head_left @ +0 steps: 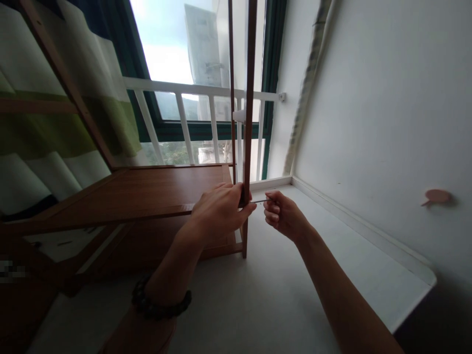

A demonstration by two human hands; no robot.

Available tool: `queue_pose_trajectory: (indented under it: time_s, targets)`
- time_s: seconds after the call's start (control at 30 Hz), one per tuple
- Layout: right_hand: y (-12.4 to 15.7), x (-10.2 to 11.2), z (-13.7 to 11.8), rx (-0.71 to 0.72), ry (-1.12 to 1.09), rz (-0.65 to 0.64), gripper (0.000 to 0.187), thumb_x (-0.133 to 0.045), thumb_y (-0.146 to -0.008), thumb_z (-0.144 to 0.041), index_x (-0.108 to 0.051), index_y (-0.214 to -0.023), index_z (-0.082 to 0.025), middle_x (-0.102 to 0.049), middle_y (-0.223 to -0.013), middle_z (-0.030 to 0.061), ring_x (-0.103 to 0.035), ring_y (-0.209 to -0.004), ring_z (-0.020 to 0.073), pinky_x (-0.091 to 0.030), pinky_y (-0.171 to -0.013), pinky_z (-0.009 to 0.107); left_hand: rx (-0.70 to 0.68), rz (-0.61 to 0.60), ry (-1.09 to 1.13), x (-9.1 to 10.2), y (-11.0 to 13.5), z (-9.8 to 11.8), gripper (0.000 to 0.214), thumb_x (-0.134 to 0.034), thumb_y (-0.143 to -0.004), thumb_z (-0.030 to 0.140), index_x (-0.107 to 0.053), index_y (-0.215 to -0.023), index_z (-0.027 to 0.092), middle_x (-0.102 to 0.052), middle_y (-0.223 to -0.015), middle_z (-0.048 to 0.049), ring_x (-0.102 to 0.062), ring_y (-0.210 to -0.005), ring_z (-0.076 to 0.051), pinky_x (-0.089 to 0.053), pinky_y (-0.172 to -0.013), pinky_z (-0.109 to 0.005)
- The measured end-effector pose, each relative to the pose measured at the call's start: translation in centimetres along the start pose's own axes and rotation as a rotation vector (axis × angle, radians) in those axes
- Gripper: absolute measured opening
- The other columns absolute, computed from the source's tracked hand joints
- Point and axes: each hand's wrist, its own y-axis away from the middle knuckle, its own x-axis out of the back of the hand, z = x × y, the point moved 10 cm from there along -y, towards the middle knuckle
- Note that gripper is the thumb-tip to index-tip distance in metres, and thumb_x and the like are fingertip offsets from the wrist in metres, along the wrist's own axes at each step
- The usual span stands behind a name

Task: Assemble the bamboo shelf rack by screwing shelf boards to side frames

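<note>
A brown wooden shelf frame stands on a white ledge by the window. My left hand [221,211] is wrapped round its front upright post [250,98], just beside the end of the upper wooden shelf board [147,189]. My right hand [282,212] is closed in a pinch on a thin metal tool [260,201], whose tip points at the post next to my left thumb. A dark bead bracelet [162,302] sits on my left wrist.
The white ledge [295,295] runs to a white wall [387,123] on the right, which carries a small pink hook [437,196]. Behind the shelf are a white window railing [199,91] and a green-and-white curtain [55,128] on the left.
</note>
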Motion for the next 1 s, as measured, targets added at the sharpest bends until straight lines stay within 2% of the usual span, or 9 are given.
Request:
queue_pose_trajectory:
  time_s: [0.1,0.17,0.4,0.53,0.63,0.7,0.87,0.93,1.0]
  targets:
    - [-0.1,0.0,-0.6,0.081,-0.016,-0.024,0.019,-0.072,-0.07,-0.03,-0.058,-0.071,-0.017,-0.048,-0.049,-0.0081,-0.048,-0.039,0.0037,-0.04,-0.035,0.013,-0.007,0.023,-0.005,0.3,0.1,0.2,0.027,-0.043,-0.083,0.043,-0.058,-0.088,0.022,-0.065,-0.083,-0.003,-0.059,-0.08,-0.022,-0.044,-0.073,-0.036]
    - [-0.1,0.6,-1.2,0.151,0.023,-0.023,0.023,-0.073,-0.069,-0.032,-0.061,-0.082,-0.018,-0.055,-0.056,-0.0067,-0.056,-0.045,0.0041,-0.043,-0.039,0.012,-0.019,0.022,0.004,0.3,0.2,0.4,0.028,-0.043,-0.084,0.044,-0.058,-0.09,0.022,-0.065,-0.085,-0.0034,-0.059,-0.081,-0.022,-0.044,-0.073,-0.036]
    - [0.0,1.4,-2.6,0.288,0.18,-0.119,0.023,-0.074,-0.069,-0.028,-0.067,-0.088,-0.017,-0.072,-0.083,0.0031,-0.069,-0.08,0.0144,-0.054,-0.056,0.015,-0.028,0.012,0.025,0.0,0.1,0.1,0.026,-0.046,-0.082,0.046,-0.058,-0.088,0.024,-0.064,-0.081,-0.0016,-0.058,-0.078,-0.022,-0.043,-0.069,-0.035]
    - [0.1,1.7,-3.0,0.344,0.235,-0.072,0.021,-0.073,-0.07,-0.029,-0.068,-0.087,-0.017,-0.072,-0.077,0.003,-0.07,-0.074,0.015,-0.054,-0.054,0.018,-0.039,0.017,0.024,0.1,0.1,0.1,0.026,-0.046,-0.082,0.046,-0.057,-0.088,0.024,-0.063,-0.083,-0.0014,-0.057,-0.08,-0.022,-0.042,-0.07,-0.035]
    - [0.3,1.4,-3.3,0.369,0.313,-0.063,0.023,-0.071,-0.071,-0.036,-0.066,-0.075,-0.014,-0.069,-0.06,0.0026,-0.067,-0.057,0.0137,-0.05,-0.045,0.018,-0.033,0.014,0.017,0.1,0.1,0.1,0.025,-0.047,-0.082,0.045,-0.057,-0.089,0.024,-0.063,-0.083,-0.0015,-0.057,-0.08,-0.022,-0.043,-0.07,-0.035]
    - [0.4,0.8,-2.9,0.312,0.36,-0.103,0.027,-0.068,-0.073,-0.038,-0.063,-0.065,-0.013,-0.061,-0.046,0.0001,-0.06,-0.042,0.0113,-0.044,-0.037,0.018,-0.031,0.006,0.02,0.0,0.1,0.2,0.025,-0.048,-0.081,0.045,-0.057,-0.089,0.024,-0.063,-0.082,-0.0013,-0.057,-0.079,-0.021,-0.043,-0.069,-0.034]
    - [1.2,-0.7,-0.2,-0.056,0.268,-0.219,0.036,-0.061,-0.08,-0.034,-0.054,-0.05,-0.014,-0.037,-0.028,-0.0081,-0.043,-0.026,0.0062,-0.034,-0.03,0.016,-0.039,0.015,0.002,0.0,0.0,0.2,0.024,-0.047,-0.081,0.044,-0.056,-0.09,0.024,-0.063,-0.083,-0.0009,-0.058,-0.079,-0.021,-0.043,-0.069,-0.035]
    - [1.3,-0.8,-0.2,-0.08,0.234,-0.21,0.034,-0.062,-0.079,-0.033,-0.055,-0.052,-0.014,-0.036,-0.031,-0.0089,-0.043,-0.028,0.0049,-0.034,-0.03,0.014,-0.042,0.018,0.004,0.0,0.0,0.2,0.024,-0.046,-0.082,0.043,-0.056,-0.09,0.024,-0.063,-0.083,-0.0006,-0.059,-0.077,-0.021,-0.043,-0.068,-0.034]
    - [1.3,-0.6,-0.8,-0.029,0.21,-0.196,0.024,-0.066,-0.077,-0.033,-0.061,-0.065,-0.013,-0.047,-0.039,-0.0074,-0.049,-0.035,0.0049,-0.037,-0.032,0.012,-0.042,0.023,0.004,0.0,0.0,0.2,0.024,-0.045,-0.083,0.043,-0.056,-0.089,0.024,-0.063,-0.083,-0.0004,-0.059,-0.077,-0.02,-0.043,-0.068,-0.034]
